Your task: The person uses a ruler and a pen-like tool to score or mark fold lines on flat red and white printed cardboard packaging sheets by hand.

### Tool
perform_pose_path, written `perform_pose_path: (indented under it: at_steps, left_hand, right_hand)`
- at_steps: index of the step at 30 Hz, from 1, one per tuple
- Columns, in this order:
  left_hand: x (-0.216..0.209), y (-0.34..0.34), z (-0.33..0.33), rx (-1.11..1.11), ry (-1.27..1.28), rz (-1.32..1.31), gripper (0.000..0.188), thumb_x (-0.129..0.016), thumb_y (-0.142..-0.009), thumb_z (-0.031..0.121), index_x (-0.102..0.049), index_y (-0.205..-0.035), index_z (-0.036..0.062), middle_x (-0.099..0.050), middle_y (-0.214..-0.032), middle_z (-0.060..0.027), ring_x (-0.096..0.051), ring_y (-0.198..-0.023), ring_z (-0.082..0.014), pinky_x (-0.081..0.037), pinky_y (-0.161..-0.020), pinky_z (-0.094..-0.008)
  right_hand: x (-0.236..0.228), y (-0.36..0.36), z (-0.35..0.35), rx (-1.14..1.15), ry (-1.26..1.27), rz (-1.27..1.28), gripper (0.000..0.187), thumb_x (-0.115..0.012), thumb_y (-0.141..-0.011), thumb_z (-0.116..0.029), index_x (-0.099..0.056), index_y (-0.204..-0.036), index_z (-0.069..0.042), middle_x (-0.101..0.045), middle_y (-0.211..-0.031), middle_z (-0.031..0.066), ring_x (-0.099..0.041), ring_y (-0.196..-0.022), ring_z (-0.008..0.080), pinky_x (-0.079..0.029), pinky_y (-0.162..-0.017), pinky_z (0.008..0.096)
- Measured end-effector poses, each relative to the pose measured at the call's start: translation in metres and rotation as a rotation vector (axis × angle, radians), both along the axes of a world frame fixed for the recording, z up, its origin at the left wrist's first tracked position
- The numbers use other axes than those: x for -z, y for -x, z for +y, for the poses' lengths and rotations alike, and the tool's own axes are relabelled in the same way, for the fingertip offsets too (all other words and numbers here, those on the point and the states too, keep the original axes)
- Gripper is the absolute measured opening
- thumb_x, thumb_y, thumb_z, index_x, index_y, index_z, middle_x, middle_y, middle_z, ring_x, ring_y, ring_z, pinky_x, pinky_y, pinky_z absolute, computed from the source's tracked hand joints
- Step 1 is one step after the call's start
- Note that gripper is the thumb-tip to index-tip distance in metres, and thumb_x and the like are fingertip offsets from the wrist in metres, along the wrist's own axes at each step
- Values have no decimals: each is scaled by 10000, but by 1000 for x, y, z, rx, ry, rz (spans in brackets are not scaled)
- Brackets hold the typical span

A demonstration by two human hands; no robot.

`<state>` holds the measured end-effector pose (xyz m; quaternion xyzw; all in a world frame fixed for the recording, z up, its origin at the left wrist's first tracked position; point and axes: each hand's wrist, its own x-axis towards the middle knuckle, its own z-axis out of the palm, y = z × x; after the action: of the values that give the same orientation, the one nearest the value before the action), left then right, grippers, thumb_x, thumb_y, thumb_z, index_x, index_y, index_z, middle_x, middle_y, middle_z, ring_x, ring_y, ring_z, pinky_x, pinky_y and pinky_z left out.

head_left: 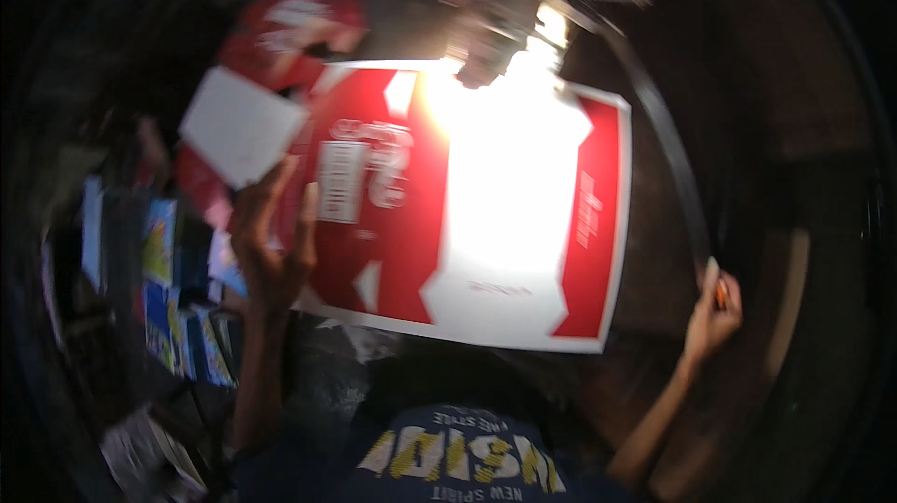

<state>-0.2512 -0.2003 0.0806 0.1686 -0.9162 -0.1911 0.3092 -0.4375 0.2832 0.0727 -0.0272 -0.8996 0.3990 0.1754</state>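
Note:
A large red and white printed sheet (374, 260) lies flat in front of me, with a bright glare over its white middle. My left hand (273, 246) rests at its left edge, fingers stretched out and apart. Just above those fingertips is a plain white card (241, 125), on top of more red printed pieces (299, 22). To the right of the sheet and away from it, my right hand (714, 316) is closed around a small orange thing (721, 294), mostly hidden by the fingers. A long, curved grey strip (668, 134) reaches down to this hand; blur hides whether I grip it.
A bright lamp (553, 27) shines at the far side, beside a blurred dark fixture (484, 41). Several blue and yellow printed packs (163, 316) are stacked at the left. A pale stack of sheets (149, 452) sits at lower left. Surroundings are dark.

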Motion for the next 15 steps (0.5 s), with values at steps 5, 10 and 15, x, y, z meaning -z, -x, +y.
perform_pose_path:
  at_steps: [5,10,15]
  left_hand:
    - [4,-21,-47,-379,-41,263,239,-714,-881,126,-719,-1103,37,-711,-1124,-144,-653,-1048,-295,-480,-954,-407]
    - [44,-49,-143,-792,-142,214,705,-837,-755,419,-609,-1248,-30,-701,-1112,-178,-647,-1066,-291,-489,-954,-393]
    - [38,-55,-192,-637,-726,-61,808,-902,-645,480,-624,-1169,-69,-703,-1083,-177,-680,-990,-252,-503,-955,-350]
  right_hand:
    - [22,9,52,54,-180,23,282,-618,-1002,-263,-636,-1071,10,-666,-1048,135,-629,-994,238,-496,-922,364]
    - [14,12,-10,-65,-128,77,278,-617,-1000,-235,-625,-1117,18,-653,-1095,150,-616,-1025,267,-453,-984,375]
    - [15,40,22,-38,-347,150,287,-661,-971,-232,-625,-1098,24,-639,-1048,162,-606,-985,278,-447,-898,396]
